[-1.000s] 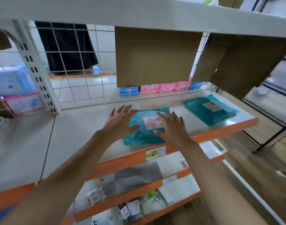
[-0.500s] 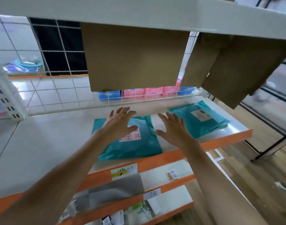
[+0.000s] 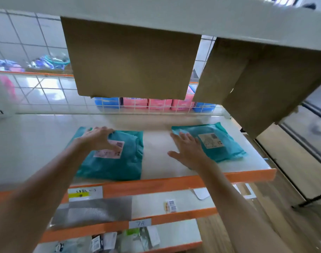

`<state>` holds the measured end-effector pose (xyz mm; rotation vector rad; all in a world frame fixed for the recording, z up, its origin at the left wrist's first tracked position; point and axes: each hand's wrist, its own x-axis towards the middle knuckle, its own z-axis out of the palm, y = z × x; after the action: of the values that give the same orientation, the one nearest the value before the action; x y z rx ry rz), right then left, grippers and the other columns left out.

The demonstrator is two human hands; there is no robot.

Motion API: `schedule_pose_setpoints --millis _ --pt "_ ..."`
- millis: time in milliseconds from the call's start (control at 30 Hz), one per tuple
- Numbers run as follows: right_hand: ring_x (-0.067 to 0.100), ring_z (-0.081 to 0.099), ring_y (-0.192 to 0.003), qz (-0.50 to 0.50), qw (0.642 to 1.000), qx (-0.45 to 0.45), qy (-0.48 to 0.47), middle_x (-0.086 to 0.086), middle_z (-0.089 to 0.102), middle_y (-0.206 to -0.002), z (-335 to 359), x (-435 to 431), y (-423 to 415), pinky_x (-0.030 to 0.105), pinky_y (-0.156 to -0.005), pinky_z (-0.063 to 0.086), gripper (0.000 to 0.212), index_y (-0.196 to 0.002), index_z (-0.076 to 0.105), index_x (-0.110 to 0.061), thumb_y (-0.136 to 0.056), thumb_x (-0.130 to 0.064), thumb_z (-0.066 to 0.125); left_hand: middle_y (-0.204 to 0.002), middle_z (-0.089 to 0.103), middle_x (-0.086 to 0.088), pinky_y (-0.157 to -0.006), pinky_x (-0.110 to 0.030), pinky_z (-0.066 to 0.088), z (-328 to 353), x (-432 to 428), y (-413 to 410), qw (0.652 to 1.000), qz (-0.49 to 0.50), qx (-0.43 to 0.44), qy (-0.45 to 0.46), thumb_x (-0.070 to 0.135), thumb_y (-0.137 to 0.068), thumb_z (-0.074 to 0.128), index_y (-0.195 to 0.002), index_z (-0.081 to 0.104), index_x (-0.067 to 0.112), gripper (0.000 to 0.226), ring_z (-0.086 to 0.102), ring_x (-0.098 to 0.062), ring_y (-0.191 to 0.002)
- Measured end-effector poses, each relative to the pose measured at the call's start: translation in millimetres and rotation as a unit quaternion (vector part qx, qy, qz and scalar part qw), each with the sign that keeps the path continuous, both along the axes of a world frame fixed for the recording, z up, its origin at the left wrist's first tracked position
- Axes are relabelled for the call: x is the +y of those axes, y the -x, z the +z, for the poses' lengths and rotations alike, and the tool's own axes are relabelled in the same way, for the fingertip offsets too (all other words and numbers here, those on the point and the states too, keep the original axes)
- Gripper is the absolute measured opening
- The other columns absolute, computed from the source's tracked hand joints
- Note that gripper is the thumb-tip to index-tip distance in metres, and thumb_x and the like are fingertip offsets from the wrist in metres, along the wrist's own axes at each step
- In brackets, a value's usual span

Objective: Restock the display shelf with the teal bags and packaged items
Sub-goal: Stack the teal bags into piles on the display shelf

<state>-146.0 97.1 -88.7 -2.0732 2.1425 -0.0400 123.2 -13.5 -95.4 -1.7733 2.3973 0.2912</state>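
Right hand [image 3: 188, 150] flat, empty, fingers touching right teal bag [image 3: 223, 143] lying just to its right (long axis slants far-left to near-right); left hand [image 3: 97, 137] presses left teal bag [image 3: 117, 161] palm-down

Both bare forearms reach forward. The left grip [image 3: 99, 137] lies palm down, fingers spread and a little bent. The right grip [image 3: 188, 150] is flat, fingers straight, thumb apart.

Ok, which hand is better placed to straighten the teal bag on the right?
Right. The right hand lies flat on the shelf against the right bag; the left hand rests on the left bag.
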Motion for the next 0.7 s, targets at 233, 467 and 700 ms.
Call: schedule_pose_setpoints --millis 233,467,700 --pt "0.027 0.012 -0.143 -0.034 0.999 -0.029 -0.005 0.008 0.015 -0.156 -2.2 -25.7 20.2 0.043 -0.116 0.013 0.065 -0.150 0.013 -0.027 -0.095 -0.043 0.044 -0.130 0.049 -0.007 -0.095 -0.036 0.036 3.5 -28.9 11.8 0.998 -0.004 -0.040 -0.043 0.056 -0.057 0.080 -0.136 0.041 0.021 0.095 0.043 -0.024 -0.113" --pt "0.027 0.031 -0.136 -0.056 0.998 -0.031 0.003 0.009 0.033 -0.147 3.8 -62.5 65.6 0.043 -0.111 0.025 0.071 -0.145 0.026 -0.020 -0.086 -0.036 0.063 -0.098 0.058 0.002 -0.073 -0.027 0.043 11.6 -41.6 16.6 0.991 0.002 -0.098 -0.094 0.063 -0.053 0.079 -0.109 0.051 0.018 0.077 0.056 -0.018 -0.088" --pt "0.025 0.026 -0.138 -0.012 0.994 -0.036 -0.104 0.005 0.025 -0.152 -0.6 -92.3 94.9 0.043 -0.110 0.027 0.093 -0.146 0.024 -0.018 -0.072 -0.038 0.078 -0.090 0.062 0.004 -0.066 -0.022 0.038 9.8 -55.0 -3.3 0.992 -0.015 -0.011 -0.122 0.048 -0.065 0.079 -0.078 0.052 0.026 0.037 0.055 -0.015 -0.079"
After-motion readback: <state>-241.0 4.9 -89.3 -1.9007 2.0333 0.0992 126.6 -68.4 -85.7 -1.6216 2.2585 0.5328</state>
